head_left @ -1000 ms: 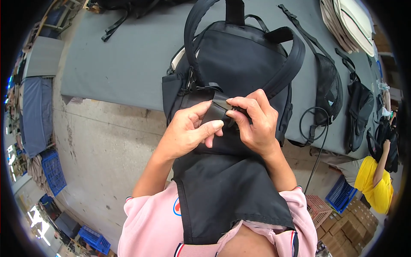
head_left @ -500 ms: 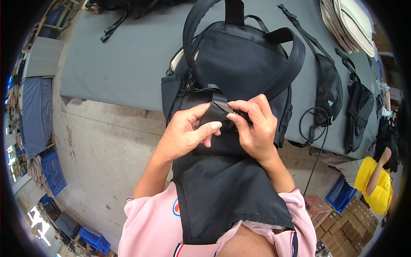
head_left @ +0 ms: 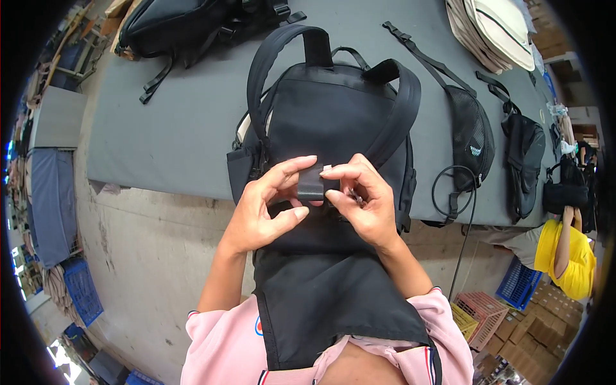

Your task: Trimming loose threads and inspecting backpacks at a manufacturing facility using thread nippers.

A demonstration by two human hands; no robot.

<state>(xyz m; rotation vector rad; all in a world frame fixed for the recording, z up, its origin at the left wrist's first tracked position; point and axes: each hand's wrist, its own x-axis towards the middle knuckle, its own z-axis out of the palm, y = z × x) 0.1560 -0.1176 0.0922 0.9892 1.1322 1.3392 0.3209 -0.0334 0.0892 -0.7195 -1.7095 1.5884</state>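
Observation:
A black backpack [head_left: 333,115] lies at the table's front edge, its padded shoulder straps looping up on both sides. Just over its lower part, both my hands hold a short, wide black webbing strap [head_left: 310,187], folded over into a flat band. My left hand [head_left: 260,208] is curled about the strap's left side, fingers behind it and thumb held off in front. My right hand [head_left: 366,202] pinches the strap's right side between thumb and forefinger. A dark piece shows under the right fingers, too small to make out.
A grey-covered table [head_left: 173,128] carries another black bag [head_left: 186,29], a mesh sling bag [head_left: 471,131], a second sling bag [head_left: 523,160] and stacked cream pieces [head_left: 500,32]. A black cord [head_left: 463,250] hangs off the front. A person in yellow [head_left: 568,256] works at right.
The strap has turned from a slanted, pointed fold to a level flat band. Both hands have moved slightly lower in view. The surroundings have shifted left as the view moved.

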